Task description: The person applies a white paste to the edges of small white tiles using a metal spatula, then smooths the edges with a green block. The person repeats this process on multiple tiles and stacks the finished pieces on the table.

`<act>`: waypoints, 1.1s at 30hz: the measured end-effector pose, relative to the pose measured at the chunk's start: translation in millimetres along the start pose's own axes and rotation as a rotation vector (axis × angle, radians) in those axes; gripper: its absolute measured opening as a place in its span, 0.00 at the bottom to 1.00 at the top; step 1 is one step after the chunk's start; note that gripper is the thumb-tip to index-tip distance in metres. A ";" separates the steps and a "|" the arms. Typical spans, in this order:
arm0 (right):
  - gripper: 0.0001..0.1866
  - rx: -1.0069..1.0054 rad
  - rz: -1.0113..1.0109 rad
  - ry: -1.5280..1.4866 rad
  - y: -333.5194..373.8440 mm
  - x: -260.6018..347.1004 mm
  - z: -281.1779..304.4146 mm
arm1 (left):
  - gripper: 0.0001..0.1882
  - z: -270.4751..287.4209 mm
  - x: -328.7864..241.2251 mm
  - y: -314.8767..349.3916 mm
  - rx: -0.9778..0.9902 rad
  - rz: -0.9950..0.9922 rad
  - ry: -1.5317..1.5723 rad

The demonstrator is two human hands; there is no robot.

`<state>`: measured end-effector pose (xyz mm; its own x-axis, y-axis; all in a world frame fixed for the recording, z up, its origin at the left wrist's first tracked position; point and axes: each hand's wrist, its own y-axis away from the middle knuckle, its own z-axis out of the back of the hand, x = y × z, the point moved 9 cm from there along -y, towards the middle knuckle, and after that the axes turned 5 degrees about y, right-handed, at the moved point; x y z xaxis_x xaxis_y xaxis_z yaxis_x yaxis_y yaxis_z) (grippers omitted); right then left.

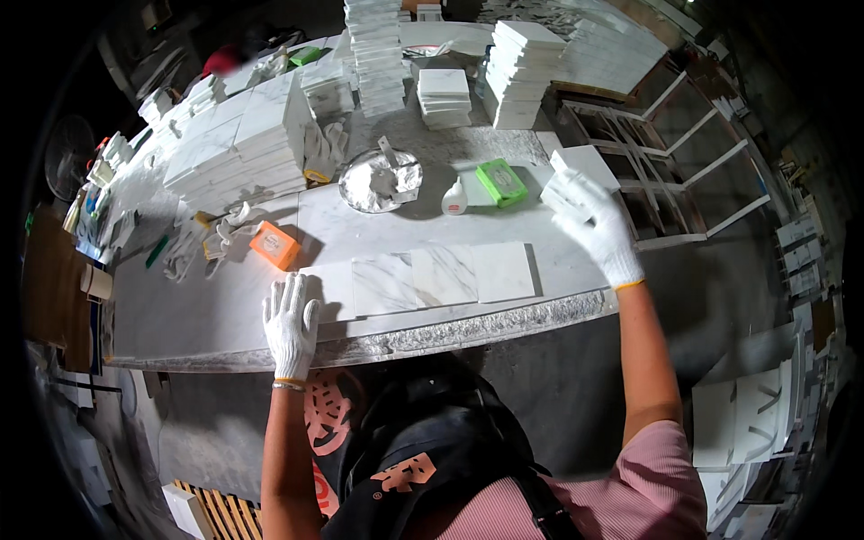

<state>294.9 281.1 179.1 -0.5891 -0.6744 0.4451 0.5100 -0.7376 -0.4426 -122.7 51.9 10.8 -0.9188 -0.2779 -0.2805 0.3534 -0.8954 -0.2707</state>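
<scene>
Both my hands wear white knit gloves. My left hand (290,326) lies flat at the near edge of the marble-topped table, fingers stretched out, beside the left end of a tile row. That row has veined marble tiles (382,283) in its middle and a plainer white tile (504,272) at its right end. My right hand (601,236) reaches over the front of a low stack of white tiles (587,162) at the table's right, its thumb and fingers apart and slightly blurred. Whether its fingertips touch the stack is hard to see.
Behind the row are a metal bowl of white powder (364,184), a white squeeze bottle (454,198), a green box (501,183) and an orange box (274,246). Tall tile stacks (373,63) rise at the back. A metal frame rack (666,171) stands right of the table.
</scene>
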 end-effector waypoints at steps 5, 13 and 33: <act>0.28 0.065 0.010 -0.044 -3.0 6.9 2.7 | 0.28 1.6 -2.2 -0.5 -0.003 -0.008 0.019; 0.61 0.737 0.097 0.518 56.5 30.0 -139.8 | 0.28 3.3 -3.5 -0.5 -0.012 -0.008 0.029; 0.20 0.372 -0.225 -0.241 19.2 -90.2 -102.3 | 0.28 3.5 0.7 2.2 -0.056 -0.010 0.045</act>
<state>293.7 331.3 50.9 -0.5710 -0.4537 0.6842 0.6018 -0.7982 -0.0271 -123.1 48.6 13.2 -0.9140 -0.2517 -0.3181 0.3544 -0.8769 -0.3246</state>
